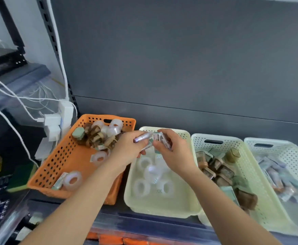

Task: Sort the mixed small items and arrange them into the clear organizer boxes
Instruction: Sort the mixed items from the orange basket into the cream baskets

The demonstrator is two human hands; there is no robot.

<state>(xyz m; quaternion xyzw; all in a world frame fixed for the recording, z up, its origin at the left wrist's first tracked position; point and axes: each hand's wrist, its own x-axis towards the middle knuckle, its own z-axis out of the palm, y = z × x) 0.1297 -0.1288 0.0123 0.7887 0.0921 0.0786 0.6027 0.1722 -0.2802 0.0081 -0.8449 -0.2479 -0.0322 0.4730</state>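
The left hand (pixel 127 147) grips a purplish packet (pixel 142 137), and the right hand (pixel 177 153) pinches a white packet (pixel 159 137) just beside it. Below both hands sits a cream basket (pixel 162 207) of tape rolls (pixel 141 187).

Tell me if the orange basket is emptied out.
Not empty. The orange basket holds clear tape rolls near its front and a pile of small brown items at the back.

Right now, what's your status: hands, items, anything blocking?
Left hand grips small packet. Right hand grips second packet. Both over cream basket of tape rolls. Nothing in the way.
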